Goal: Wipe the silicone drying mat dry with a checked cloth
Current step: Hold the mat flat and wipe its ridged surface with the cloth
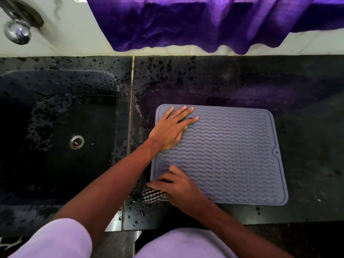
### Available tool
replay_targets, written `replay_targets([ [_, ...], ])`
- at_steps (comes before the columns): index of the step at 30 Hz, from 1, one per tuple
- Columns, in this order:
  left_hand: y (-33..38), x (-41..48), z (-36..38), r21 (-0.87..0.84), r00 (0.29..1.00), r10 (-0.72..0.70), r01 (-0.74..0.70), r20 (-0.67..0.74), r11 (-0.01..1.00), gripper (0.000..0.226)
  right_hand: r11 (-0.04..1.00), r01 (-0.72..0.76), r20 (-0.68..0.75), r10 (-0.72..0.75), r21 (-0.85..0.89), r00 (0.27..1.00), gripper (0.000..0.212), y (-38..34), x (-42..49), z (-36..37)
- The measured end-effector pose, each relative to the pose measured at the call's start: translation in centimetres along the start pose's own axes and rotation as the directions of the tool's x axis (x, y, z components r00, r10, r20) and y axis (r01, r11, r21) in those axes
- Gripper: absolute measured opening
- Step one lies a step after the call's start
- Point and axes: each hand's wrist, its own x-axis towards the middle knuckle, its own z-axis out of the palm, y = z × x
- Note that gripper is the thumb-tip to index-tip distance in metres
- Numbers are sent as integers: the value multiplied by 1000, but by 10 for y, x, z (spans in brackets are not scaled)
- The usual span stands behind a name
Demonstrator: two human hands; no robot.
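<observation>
Head view: grey silicone drying mat flat on the black stone counter, ridged face up. Left edge just beside the counter seam, with the sink beyond it; near edge close to the counter's front lip; bare stone open to the right and behind, up to the white wall and a hanging purple fabric. Left hand laid flat on the mat's far left corner, fingers straight and slightly spread, pressing down, holding nothing. Right hand at the near left corner, fingers bent over the checked cloth and gripping it, thumb stretched onto the ridges. Cloth bunched, mostly hidden under that hand, its checked end poking past the mat's corner onto the wet counter. Water drops scattered on the stone just in front of that corner. Mat surface to the right of both hands uncovered, out to the small hole in the right rim.
</observation>
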Motion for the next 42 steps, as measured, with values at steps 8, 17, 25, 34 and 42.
replay_targets([
  [8,1,0,-3,-2,1000,-1,1,7,1000,55,987,-102,101,114,-121,988,50,45,-78,-57],
  [17,-1,1,-3,-26,1000,-8,9,6,1000,52,985,-175,-51,175,6,983,51,18,-48,-4],
  [25,1,0,0,-23,999,-21,20,-26,1000,49,998,-55,0,55,15,998,40,0,-10,12],
  [34,72,-53,6,-180,895,-406,375,-186,909,48,909,-417,-324,390,-16,862,47,63,-62,-66],
  [42,83,-69,15,-117,894,-432,419,-119,900,57,951,-237,-82,225,-198,971,43,96,-45,-67],
])
